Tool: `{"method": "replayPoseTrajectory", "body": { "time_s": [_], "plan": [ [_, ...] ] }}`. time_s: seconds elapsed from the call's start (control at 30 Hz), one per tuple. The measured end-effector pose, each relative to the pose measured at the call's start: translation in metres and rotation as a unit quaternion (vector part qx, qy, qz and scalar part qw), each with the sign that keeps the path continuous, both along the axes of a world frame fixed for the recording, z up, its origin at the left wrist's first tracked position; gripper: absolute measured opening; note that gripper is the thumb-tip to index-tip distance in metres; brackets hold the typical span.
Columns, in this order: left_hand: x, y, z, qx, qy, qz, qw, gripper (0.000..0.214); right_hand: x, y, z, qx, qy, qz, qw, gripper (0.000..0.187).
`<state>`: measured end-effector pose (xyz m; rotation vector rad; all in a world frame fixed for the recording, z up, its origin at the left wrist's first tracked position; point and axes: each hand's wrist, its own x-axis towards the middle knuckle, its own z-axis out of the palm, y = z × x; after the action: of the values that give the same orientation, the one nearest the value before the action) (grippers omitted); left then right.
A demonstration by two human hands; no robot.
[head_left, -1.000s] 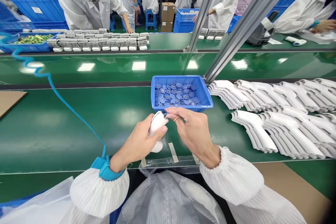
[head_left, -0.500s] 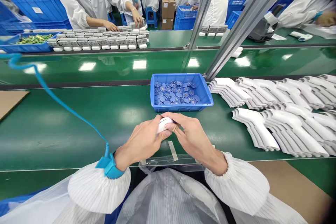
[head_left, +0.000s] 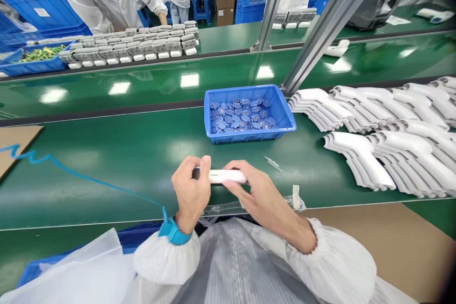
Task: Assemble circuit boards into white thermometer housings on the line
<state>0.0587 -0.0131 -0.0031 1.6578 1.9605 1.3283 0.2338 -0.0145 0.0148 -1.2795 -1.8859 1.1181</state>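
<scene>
Both my hands are closed on a white plastic housing (head_left: 221, 176), held level just above the green bench. My left hand (head_left: 192, 187) wraps its left end, the thumb upright against it; a dark opening shows at that end. My right hand (head_left: 254, 187) pinches the right end between thumb and fingers. A blue wrist strap (head_left: 174, 232) with a coiled cord sits on my left wrist. Beyond my hands stands a blue bin (head_left: 249, 138) holding many small blue oval parts (head_left: 245, 116). The housing's underside is hidden.
Rows of white curved shells (head_left: 359, 152) lie on the right. A metal post (head_left: 320, 33) rises behind the bin. Thin white strips (head_left: 273, 164) and tape (head_left: 296, 197) are near my right hand. Cardboard (head_left: 17, 145) lies left. A co-worker (head_left: 110, 0) stands across beside rows of grey-white units (head_left: 135, 47).
The white housing has turned from end-on to sideways, showing its length. My left hand has swung upright at its left end. The view has shifted, and the co-worker's hands have left the units' top.
</scene>
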Motion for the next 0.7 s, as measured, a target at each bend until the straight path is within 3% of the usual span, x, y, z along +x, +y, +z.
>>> {"method": "replayPoseTrajectory", "body": {
  "time_s": [0.07,0.17,0.27,0.3,0.37,0.43,0.5,0.53,0.57,0.63,0.67,0.7],
  "plan": [
    [0.007,0.008,-0.005,0.003,0.016,0.017,1.000,0.049,-0.011,-0.003,0.001,0.036,-0.071,0.030,0.996,0.019],
    [0.008,0.021,-0.003,-0.004,0.051,0.019,0.999,0.054,-0.026,-0.010,-0.003,0.104,-0.139,0.015,0.985,0.027],
    [-0.002,0.022,0.004,-0.058,0.052,-0.033,0.996,0.054,-0.028,-0.014,-0.009,0.099,-0.092,-0.028,0.990,0.029],
    [-0.006,0.018,0.007,-0.071,0.041,-0.061,0.995,0.050,-0.026,-0.014,-0.010,0.056,-0.057,-0.047,0.996,0.030],
    [-0.012,0.009,0.009,-0.054,-0.006,-0.103,0.993,0.038,-0.019,-0.011,-0.010,-0.120,0.030,-0.074,0.990,0.038],
    [-0.013,0.001,0.006,0.005,-0.086,-0.084,0.993,0.035,-0.015,-0.007,-0.009,-0.343,0.118,-0.065,0.930,0.047],
    [-0.010,0.000,-0.001,0.031,-0.155,-0.017,0.987,0.044,-0.016,-0.004,-0.007,-0.473,0.166,-0.029,0.865,0.051],
    [-0.007,0.003,-0.005,0.022,-0.174,0.015,0.984,0.049,-0.019,-0.005,-0.007,-0.475,0.163,-0.013,0.865,0.048],
    [-0.005,0.007,-0.009,0.005,-0.182,0.037,0.983,0.052,-0.023,-0.006,-0.006,-0.435,0.136,0.000,0.890,0.045],
    [-0.001,0.018,-0.014,-0.026,-0.170,0.047,0.984,0.054,-0.033,-0.010,-0.005,-0.267,0.016,0.024,0.963,0.036],
    [0.000,0.023,-0.016,-0.034,-0.159,0.048,0.986,0.054,-0.038,-0.013,-0.005,-0.168,-0.068,0.038,0.983,0.032],
    [0.001,0.027,-0.018,-0.036,-0.145,0.052,0.987,0.054,-0.042,-0.015,-0.006,-0.084,-0.155,0.051,0.983,0.031]
  ]
}}
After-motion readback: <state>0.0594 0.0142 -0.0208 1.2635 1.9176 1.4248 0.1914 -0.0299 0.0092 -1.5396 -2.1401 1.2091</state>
